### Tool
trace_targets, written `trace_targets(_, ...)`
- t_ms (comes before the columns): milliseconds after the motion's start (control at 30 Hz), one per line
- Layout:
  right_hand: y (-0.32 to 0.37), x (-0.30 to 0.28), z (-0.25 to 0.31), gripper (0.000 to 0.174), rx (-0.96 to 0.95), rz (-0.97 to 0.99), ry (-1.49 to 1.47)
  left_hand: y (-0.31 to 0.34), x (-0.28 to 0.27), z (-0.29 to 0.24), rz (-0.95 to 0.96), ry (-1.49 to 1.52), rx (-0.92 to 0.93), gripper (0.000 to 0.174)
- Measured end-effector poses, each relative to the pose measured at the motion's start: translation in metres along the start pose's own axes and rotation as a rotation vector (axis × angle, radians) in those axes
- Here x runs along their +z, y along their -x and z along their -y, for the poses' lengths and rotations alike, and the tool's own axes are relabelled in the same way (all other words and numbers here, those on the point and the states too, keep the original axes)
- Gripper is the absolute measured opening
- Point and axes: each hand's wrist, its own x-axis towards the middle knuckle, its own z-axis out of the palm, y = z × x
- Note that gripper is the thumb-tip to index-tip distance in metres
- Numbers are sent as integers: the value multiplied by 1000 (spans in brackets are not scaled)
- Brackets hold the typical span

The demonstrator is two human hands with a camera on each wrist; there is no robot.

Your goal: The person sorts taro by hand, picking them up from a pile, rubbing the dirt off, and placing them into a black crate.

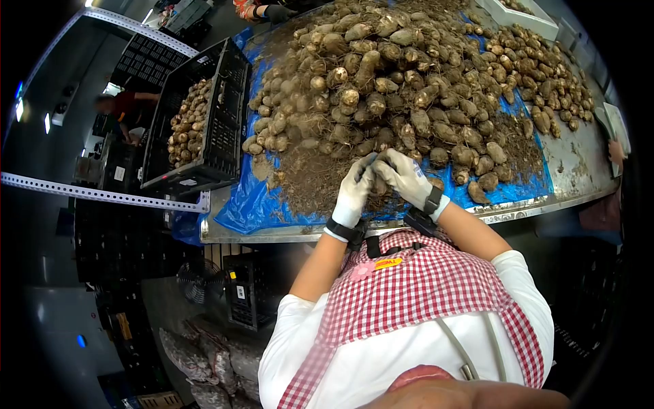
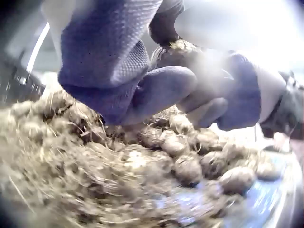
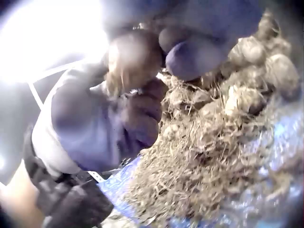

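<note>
Both gloved hands meet low in front of the heap, close over loose soil and roots. Between them is a brown taro [image 3: 135, 59] with dry husk and fibres on it. My left hand [image 1: 354, 189] has its fingers curled around the taro from one side, as the right wrist view shows. From the other side my right hand [image 1: 405, 180] holds it too, fingertips against its skin. The left wrist view shows the taro's top [image 2: 176, 54] partly hidden by the gloves. Just beyond the hands rises a large heap of taros [image 1: 381, 82] with stringy roots.
Blue plastic sheeting [image 1: 245, 204] covers part of the metal table [image 1: 286, 235]. A black crate [image 1: 228, 102] holding taros stands to the left. More taros [image 1: 545, 82] lie at the right, near a white box [image 1: 528, 17]. Another person's gloved hand [image 1: 279, 13] is at the far side.
</note>
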Motion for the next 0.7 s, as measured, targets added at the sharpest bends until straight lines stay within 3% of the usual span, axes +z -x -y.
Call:
trace_targets(33, -3, 3, 1, 38, -91, -77, 54, -5, -4, 5, 64, 195, -68, 52)
trace_targets(100, -9, 7, 2, 34, -275, -235, 161, -2, -1, 4, 43, 388, -35, 55)
trace_targets(133, -5, 7, 14, 30, -273, -247, 124, 0, 3, -2, 34, 483, -17, 56)
trace_targets(267, -7, 2, 0, 27, -163, -270, 133, 5, -9, -6, 141, 710, -94, 58)
trace_targets(367, -7, 0, -4, 26, -87, -206, 287, 8, 3, -15, -40, 484, -80, 50)
trace_targets(467, -7, -10, 4, 30, 51, -187, 213, 11, -2, -19, -20, 509, 20, 44)
trace_targets(500, -7, -10, -2, 35, -121, -231, 188, 11, -5, -22, 2, 541, 59, 44)
trace_targets(567, -3, -10, -7, 37, -221, -163, 367, 14, -4, -27, -22, 526, 45, 45)
trace_targets(600, -3, -5, -3, 30, -534, -202, 500, 16, -3, -27, -14, 505, 44, 47)
trace_targets(633, -1, 1, 1, 21, -623, -185, 492, 17, 1, -27, -5, 486, 40, 49)
trace_targets(700, -2, 2, 1, 15, -577, -185, 455, 18, 7, -27, -52, 394, 47, 54)
